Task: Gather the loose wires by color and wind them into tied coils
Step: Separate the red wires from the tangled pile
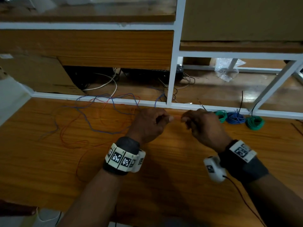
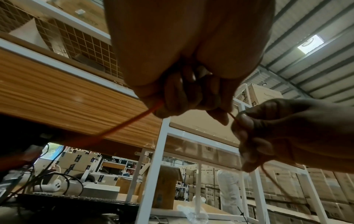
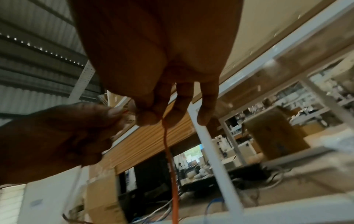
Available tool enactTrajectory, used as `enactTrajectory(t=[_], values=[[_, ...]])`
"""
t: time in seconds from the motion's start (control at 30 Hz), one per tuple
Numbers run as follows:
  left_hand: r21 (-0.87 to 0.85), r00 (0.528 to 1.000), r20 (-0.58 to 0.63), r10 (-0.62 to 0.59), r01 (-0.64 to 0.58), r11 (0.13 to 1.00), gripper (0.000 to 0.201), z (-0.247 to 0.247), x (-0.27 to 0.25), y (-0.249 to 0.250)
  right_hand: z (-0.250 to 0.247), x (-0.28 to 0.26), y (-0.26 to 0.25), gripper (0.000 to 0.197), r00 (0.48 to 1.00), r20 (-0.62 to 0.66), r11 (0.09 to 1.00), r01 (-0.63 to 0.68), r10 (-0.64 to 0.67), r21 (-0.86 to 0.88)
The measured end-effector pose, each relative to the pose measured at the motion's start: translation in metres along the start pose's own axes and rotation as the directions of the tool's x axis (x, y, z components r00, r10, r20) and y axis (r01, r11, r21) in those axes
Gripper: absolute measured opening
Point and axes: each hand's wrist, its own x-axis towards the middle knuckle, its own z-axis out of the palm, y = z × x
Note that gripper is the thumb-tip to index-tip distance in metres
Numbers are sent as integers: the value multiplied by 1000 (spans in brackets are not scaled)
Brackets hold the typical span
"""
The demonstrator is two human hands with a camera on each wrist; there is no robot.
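Three tied coils, two green (image 1: 255, 123) and one blue (image 1: 235, 117), sit on the table (image 1: 164, 185) against the white frame rail (image 1: 164, 104), just right of the left hand (image 1: 150, 124) and right hand (image 1: 203, 124), both pinching one orange wire (image 2: 132, 122), loose blue wire (image 1: 98, 128) sprawling left.

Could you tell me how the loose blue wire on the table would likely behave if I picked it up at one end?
The blue wire lies in slack curves, so it is probably floppy and would trail. It crosses the red wire, so it may snag.
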Motion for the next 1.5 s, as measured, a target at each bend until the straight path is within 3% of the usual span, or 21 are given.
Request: enactTrajectory(t=[0.13, 0.27, 0.3, 0.37, 0.43, 0.5, 0.57, 0.63, 0.7, 0.8, 0.9, 1.03, 1.17, 1.23, 1.27, 1.3, 1.37, 1.4, 1.5], values=[[-77, 998, 53, -47, 51, 996, 29, -16, -19, -21, -53, -15, 44, 25, 983, -147, 959, -144, 110, -244], [-96, 981, 14, -194, 195, 976, 14, -30, -42, -46, -104, -43, 94, 21, 888, -331, 855, -421, 319, -303], [-101, 977, 10, -213, 213, 972, 13, -31, -45, -47, -106, -47, 100, 20, 877, -307, 834, -459, 370, -306], [-122, 979, -5, -204, 202, 972, 16, -27, -44, -41, -95, -49, 97, 27, 878, -137, 818, -477, 459, -322], [-129, 987, 25, -159, 161, 979, 20, -17, -35, -21, -75, -53, 88, 60, 894, 13, 840, -416, 448, -349], [-99, 987, 123, -101, 114, 989, 19, -2, -23, 3, -63, -52, 66, 87, 928, 127, 898, -297, 352, -324], [-92, 987, 158, -13, 28, 995, 18, 12, -11, 24, -57, -46, 37, 81, 950, 184, 959, -219, 252, -179], [-83, 987, 146, 66, -55, 995, 18, 24, 1, 40, -48, -43, 7, 50, 973, 184, 989, -143, 136, 24], [-50, 985, 142, 102, -96, 994, 20, 34, 10, 48, -43, -47, -1, 25, 989, 121, 981, -102, 82, 167], [-71, 979, 189, 71, -59, 996, 23, 46, 16, 47, -55, -61, 36, 20, 985, -59, 987, -157, 159, 37], [-157, 977, 212, 1, 34, 987, 21, 51, 17, 39, -91, -83, 93, 16, 910, -241, 932, -359, 336, -57], [-52, 963, 249, -106, 122, 991, 18, 64, 12, 29, -138, -129, 158, 34, 779, -385, 800, -581, 495, -148], [-218, 971, 175, -166, 202, 955, 19, 100, 11, 44, -147, -166, 199, 49, 779, -366, 764, -605, 509, -225], [-428, 953, 157, -259, 302, 852, 22, 121, 13, 59, -133, -171, 199, 47, 749, -320, 677, -662, 580, -321], [-549, 934, 175, -312, 356, 756, 22, 131, 15, 67, -124, -174, 195, 55, 735, -343, 653, -678, 585, -338], [-659, 914, 207, -350, 394, 641, 21, 140, 18, 77, -116, -175, 185, 57, 738, -383, 665, -671, 555, -329], [-799, 879, 289, -379, 439, 410, 18, 155, 24, 94, -97, -173, 154, 39, 769, -437, 789, -585, 466, -189], [-834, 865, 326, -381, 453, 315, 17, 160, 27, 101, -88, -172, 136, 29, 780, -404, 843, -537, 478, -38], [-884, 849, 375, -372, 449, 132, 16, 171, 34, 113, -69, -174, 91, 57, 837, -44, 798, -504, 546, 330]])
